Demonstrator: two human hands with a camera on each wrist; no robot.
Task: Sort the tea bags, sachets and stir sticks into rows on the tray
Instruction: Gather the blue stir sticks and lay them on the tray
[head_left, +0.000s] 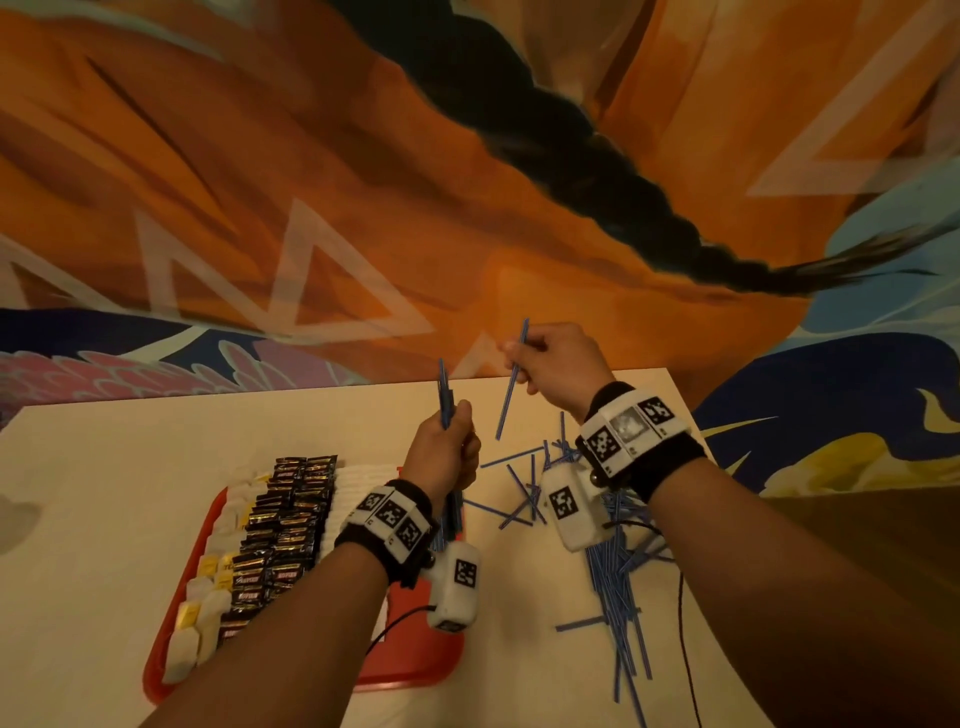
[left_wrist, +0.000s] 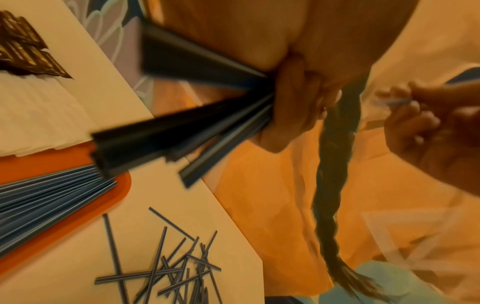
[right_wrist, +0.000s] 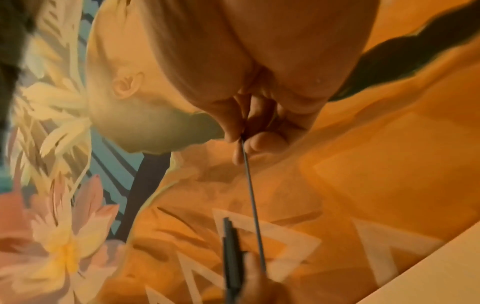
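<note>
Both hands are raised over the desk (head_left: 156, 441): left hand (head_left: 444, 457) grips a stick bundle (head_left: 445, 397) upright above the tray (head_left: 415, 670), right hand (head_left: 558, 361) pinches one stick (head_left: 511, 382). Loose sticks (head_left: 615, 561) litter the desk beneath the right wrist; sachets (head_left: 283, 525) and tea bags (head_left: 208, 608) fill tray rows.

Tray (head_left: 171, 670) left on table (head_left: 104, 467), loose stir sticks (head_left: 618, 587) just right.

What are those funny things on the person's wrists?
Each bare forearm wears a black wrist strap carrying white blocks printed with black-and-white square codes. A white camera box with another code hangs under each wrist, and thin black cables trail from them.
</note>
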